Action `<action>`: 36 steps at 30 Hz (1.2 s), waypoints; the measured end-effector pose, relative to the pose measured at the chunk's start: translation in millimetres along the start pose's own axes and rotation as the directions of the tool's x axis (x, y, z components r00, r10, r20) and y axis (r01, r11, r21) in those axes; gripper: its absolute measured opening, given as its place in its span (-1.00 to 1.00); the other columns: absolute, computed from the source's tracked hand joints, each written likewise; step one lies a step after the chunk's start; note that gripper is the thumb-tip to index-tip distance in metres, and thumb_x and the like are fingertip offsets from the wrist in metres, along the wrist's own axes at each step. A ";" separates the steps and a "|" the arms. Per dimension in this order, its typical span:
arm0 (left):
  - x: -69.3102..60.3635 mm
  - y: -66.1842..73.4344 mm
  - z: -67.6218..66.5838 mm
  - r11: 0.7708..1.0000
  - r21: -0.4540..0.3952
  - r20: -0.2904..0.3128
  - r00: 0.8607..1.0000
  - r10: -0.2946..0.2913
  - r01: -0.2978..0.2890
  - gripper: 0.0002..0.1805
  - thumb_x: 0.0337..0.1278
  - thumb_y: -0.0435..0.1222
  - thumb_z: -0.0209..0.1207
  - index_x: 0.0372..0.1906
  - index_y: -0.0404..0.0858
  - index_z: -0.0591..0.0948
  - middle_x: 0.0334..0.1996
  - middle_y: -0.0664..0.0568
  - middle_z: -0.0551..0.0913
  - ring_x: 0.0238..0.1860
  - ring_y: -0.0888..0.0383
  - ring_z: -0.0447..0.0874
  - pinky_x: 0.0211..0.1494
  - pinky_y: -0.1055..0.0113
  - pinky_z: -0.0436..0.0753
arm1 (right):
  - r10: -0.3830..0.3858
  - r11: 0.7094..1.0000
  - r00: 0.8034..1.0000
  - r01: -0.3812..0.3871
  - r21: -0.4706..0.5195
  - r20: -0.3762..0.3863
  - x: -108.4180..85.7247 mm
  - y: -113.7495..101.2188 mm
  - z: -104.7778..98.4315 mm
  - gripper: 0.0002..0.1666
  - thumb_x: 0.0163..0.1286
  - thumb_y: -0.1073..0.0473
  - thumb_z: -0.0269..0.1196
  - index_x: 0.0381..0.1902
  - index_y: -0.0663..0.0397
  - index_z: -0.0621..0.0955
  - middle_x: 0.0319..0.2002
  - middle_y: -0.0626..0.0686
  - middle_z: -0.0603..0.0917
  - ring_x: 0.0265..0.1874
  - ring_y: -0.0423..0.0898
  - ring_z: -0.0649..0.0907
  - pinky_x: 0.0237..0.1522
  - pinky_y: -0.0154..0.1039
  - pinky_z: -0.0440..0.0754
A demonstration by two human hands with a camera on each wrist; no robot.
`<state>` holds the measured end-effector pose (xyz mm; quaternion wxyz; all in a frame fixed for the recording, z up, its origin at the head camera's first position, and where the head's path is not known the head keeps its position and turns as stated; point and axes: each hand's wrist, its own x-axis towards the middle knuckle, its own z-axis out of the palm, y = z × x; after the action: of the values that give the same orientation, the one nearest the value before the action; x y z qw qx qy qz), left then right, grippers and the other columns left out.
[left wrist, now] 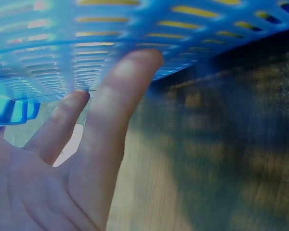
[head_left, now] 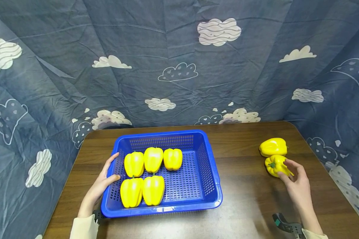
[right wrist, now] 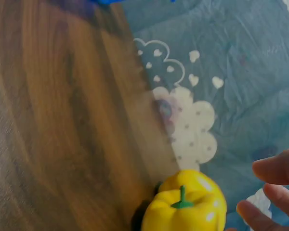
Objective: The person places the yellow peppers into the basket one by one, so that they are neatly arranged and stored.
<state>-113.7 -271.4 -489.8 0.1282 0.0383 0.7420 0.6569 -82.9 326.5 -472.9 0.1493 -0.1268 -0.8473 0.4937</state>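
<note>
A blue plastic basket with slotted walls holds several yellow bell peppers grouped toward its left side. At its left rim, my left hand grips the basket; thumb and forefinger reach over the edge, while in the left wrist view other fingers lie against the slotted outer wall. At the right, two more yellow bell peppers lie on the table, a rear one and a nearer one with a green stem. My right hand is at the nearer pepper, thumb and fingers spread around its right side.
The brown wooden table extends between the basket and the two loose peppers. A dark blue cloth with white clouds hangs behind the table and along both sides. A dark strap is on the right wrist.
</note>
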 end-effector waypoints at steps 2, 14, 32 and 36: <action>0.4 0.2 -0.2 1.000 -0.001 0.000 1.000 0.002 -0.002 -0.18 0.20 -0.40 -0.05 0.50 0.08 -0.08 0.47 -0.21 -0.25 0.28 -0.46 0.10 0.01 -0.24 0.48 | 0.029 0.999 1.000 -0.029 -0.032 -0.012 -0.2 4.8 -1.2 -0.39 0.39 0.28 0.13 0.35 0.26 0.25 0.19 -0.01 0.37 0.23 -0.24 0.29 0.03 -0.68 0.24; 0.6 1.2 0.1 1.000 -0.008 0.002 1.000 -0.006 0.006 -0.18 0.21 -0.40 -0.04 0.50 0.08 -0.08 0.47 -0.22 -0.24 0.27 -0.44 0.11 0.02 -0.22 0.49 | 0.152 0.980 0.987 -0.145 -0.136 0.046 2.1 18.5 -5.4 -0.27 0.40 0.20 0.06 0.41 0.38 0.10 0.37 0.48 0.06 0.37 0.38 -0.01 0.30 0.31 -0.06; -0.3 1.5 0.7 1.000 -0.006 -0.007 1.000 -0.010 0.010 -0.18 0.21 -0.41 -0.05 0.50 0.09 -0.07 0.47 -0.20 -0.26 0.28 -0.45 0.11 0.03 -0.24 0.47 | 0.016 0.976 0.987 0.020 -0.215 0.163 -2.5 11.8 3.9 -0.38 0.40 0.19 0.13 0.31 0.38 0.26 0.15 0.45 0.42 -0.05 -0.01 0.58 -0.27 -0.44 0.44; -0.3 0.9 0.6 1.000 -0.008 -0.006 1.000 -0.003 0.003 -0.18 0.21 -0.42 -0.05 0.50 0.08 -0.08 0.47 -0.20 -0.26 0.28 -0.43 0.11 0.04 -0.23 0.47 | -0.019 0.980 0.977 0.061 -0.192 0.213 -6.8 5.3 10.6 -0.41 0.40 0.20 0.14 0.29 0.35 0.30 0.12 0.42 0.47 -0.27 -0.61 0.39 -0.38 -0.53 0.44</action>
<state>-113.4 -270.8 -488.9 0.1272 0.0346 0.7397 0.6599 -80.3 318.1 -483.4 0.0553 -0.0711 -0.9054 0.4149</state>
